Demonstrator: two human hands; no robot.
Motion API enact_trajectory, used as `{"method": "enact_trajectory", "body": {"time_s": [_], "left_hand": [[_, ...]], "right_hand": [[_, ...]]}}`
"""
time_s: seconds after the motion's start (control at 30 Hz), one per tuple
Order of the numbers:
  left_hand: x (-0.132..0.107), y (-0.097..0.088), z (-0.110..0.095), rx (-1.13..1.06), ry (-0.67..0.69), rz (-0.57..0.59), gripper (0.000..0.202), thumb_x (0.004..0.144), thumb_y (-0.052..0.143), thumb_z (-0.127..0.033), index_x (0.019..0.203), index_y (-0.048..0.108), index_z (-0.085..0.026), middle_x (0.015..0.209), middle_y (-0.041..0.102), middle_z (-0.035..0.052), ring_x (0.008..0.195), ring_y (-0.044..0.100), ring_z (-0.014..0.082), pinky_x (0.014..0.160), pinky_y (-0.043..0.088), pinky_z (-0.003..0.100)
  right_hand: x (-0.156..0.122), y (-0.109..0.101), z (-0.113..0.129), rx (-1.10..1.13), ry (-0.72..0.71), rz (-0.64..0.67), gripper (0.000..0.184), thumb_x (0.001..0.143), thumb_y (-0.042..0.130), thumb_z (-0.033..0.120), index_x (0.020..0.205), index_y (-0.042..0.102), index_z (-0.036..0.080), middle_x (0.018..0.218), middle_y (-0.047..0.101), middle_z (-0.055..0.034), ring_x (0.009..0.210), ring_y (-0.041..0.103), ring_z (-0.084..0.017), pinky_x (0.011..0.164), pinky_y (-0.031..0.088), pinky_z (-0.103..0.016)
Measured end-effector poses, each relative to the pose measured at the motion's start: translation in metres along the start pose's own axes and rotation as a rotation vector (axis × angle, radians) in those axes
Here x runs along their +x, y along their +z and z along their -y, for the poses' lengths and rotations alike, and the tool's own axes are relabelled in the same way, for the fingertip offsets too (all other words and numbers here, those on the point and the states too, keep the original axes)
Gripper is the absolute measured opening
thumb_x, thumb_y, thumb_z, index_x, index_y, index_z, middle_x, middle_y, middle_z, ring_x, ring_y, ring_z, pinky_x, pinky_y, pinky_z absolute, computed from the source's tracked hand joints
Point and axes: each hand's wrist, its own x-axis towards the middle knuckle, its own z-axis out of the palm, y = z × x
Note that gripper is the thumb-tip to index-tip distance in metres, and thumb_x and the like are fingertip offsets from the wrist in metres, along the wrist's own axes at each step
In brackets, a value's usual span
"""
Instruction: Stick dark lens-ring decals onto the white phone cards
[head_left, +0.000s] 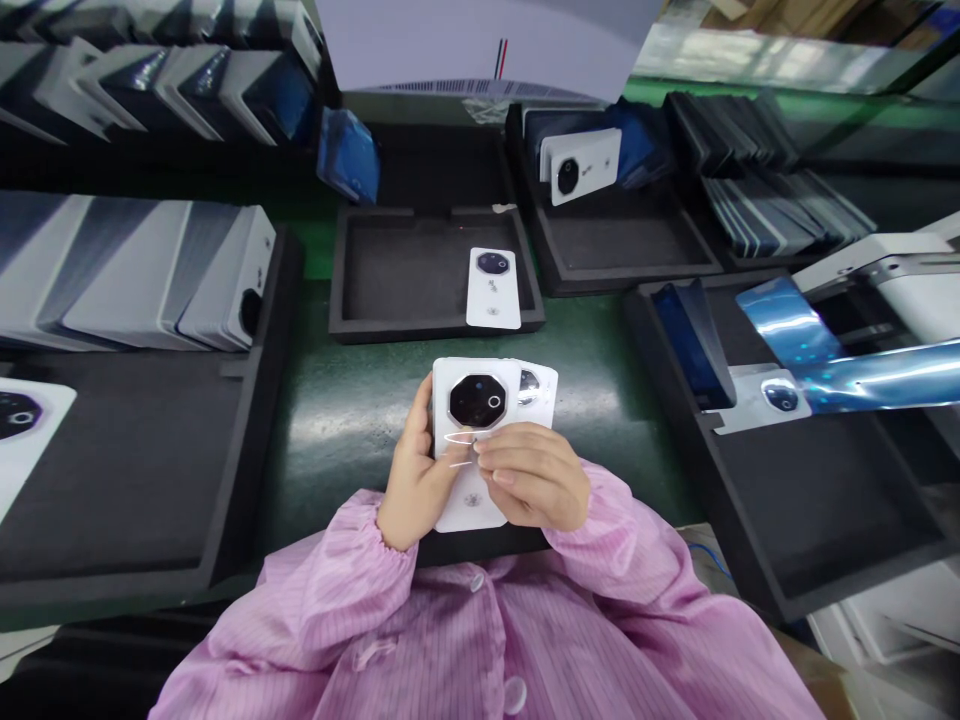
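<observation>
Above the front of a pink striped garment [465, 650], both hands work on one white panel [471, 510], close to the wearer and above the green tabletop [322, 420]. The left hand [416, 485] is closed round its left edge, thumb across the face. The right hand [536, 475] curls over the right side, fingertips together beside a sliver of clear film [463, 438]; whether they pinch it I cannot tell. The panel's long axis runs away from the wearer, its black octagonal camera window [478, 402] at the far end and facing up. A second panel [546, 395] shows behind its upper right.

The left tray [259, 420] holds a loose panel [34, 440] at its outer side and, farther back, a row of standing panels [150, 275]. In the right tray [716, 490] are dark blue sheets [694, 335] and a white piece [750, 395], with shiny blue film [885, 375] draped across.

Beyond the hands, the middle tray [367, 328] bears a single panel [493, 293] at its right, camera end away. The back-right tray [615, 278] holds white panels [600, 160] at its far end
</observation>
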Motion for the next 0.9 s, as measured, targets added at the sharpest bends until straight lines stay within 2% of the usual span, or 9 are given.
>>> {"method": "enact_trajectory", "body": {"time_s": [0.13, 0.4, 0.6, 0.7, 0.77, 0.83, 0.9], "left_hand": [[-0.0003, -0.0004, 0.0001, 0.001, 0.010, 0.002, 0.066, 0.086, 0.063, -0.035, 0.145, 0.036, -0.023, 0.143, 0.050, 0.0103, 0.127, 0.052, 0.0247, 0.106, 0.042, 0.036], [0.0003, -0.0003, -0.0014, 0.040, 0.069, 0.000, 0.061, 0.088, 0.061, -0.032, 0.144, 0.038, -0.024, 0.141, 0.054, 0.0073, 0.126, 0.053, 0.0206, 0.104, 0.043, 0.029], [-0.0006, -0.0010, -0.0010, 0.051, 0.044, -0.006, 0.061, 0.088, 0.061, -0.030, 0.144, 0.038, -0.025, 0.143, 0.051, 0.0073, 0.128, 0.051, 0.0211, 0.106, 0.041, 0.030], [-0.0008, -0.0008, -0.0020, 0.029, -0.021, -0.015, 0.062, 0.087, 0.062, -0.030, 0.144, 0.038, -0.024, 0.141, 0.053, 0.0085, 0.127, 0.053, 0.0224, 0.106, 0.042, 0.032], [-0.0007, 0.0008, -0.0033, -0.012, -0.078, -0.017, 0.062, 0.086, 0.062, -0.031, 0.143, 0.039, -0.023, 0.141, 0.053, 0.0092, 0.126, 0.053, 0.0235, 0.105, 0.044, 0.034], [-0.0009, 0.0036, -0.0045, -0.078, -0.135, -0.012, 0.063, 0.085, 0.063, -0.032, 0.143, 0.039, -0.023, 0.139, 0.054, 0.0098, 0.125, 0.055, 0.0245, 0.103, 0.046, 0.035], [-0.0017, 0.0071, -0.0052, -0.167, -0.215, 0.006, 0.066, 0.084, 0.064, -0.034, 0.143, 0.036, -0.023, 0.137, 0.056, 0.0103, 0.119, 0.059, 0.0248, 0.096, 0.051, 0.034]], "right_hand": [[-0.0016, 0.0000, 0.0000, -0.013, 0.014, 0.008, 0.022, 0.083, 0.060, 0.008, 0.100, 0.056, 0.021, 0.085, 0.072, -0.0022, 0.091, 0.072, -0.016, 0.075, 0.063, -0.031], [0.0024, -0.0016, -0.0003, -0.028, -0.013, 0.024, 0.016, 0.082, 0.060, 0.008, 0.096, 0.058, 0.017, 0.083, 0.072, -0.0056, 0.090, 0.072, -0.018, 0.076, 0.063, -0.031], [0.0021, -0.0027, -0.0003, -0.065, -0.011, 0.050, 0.013, 0.084, 0.058, 0.012, 0.094, 0.060, 0.020, 0.083, 0.073, -0.0040, 0.091, 0.071, -0.017, 0.077, 0.062, -0.031], [0.0014, -0.0018, -0.0009, -0.151, 0.027, 0.035, 0.024, 0.082, 0.059, 0.009, 0.103, 0.061, 0.021, 0.085, 0.073, -0.0026, 0.094, 0.071, -0.018, 0.088, 0.059, -0.036], [0.0021, -0.0021, -0.0015, -0.225, 0.119, 0.022, 0.040, 0.082, 0.062, 0.012, 0.120, 0.056, 0.022, 0.096, 0.073, -0.0051, 0.105, 0.068, -0.022, 0.099, 0.051, -0.045], [0.0037, -0.0041, -0.0027, -0.268, 0.250, 0.038, 0.062, 0.082, 0.064, 0.024, 0.139, 0.040, 0.021, 0.120, 0.065, -0.0118, 0.125, 0.055, -0.029, 0.108, 0.040, -0.054], [0.0058, -0.0072, -0.0047, -0.273, 0.401, 0.080, 0.079, 0.083, 0.065, 0.034, 0.149, 0.023, 0.019, 0.144, 0.046, -0.0170, 0.141, 0.034, -0.033, 0.112, 0.032, -0.059]]}}
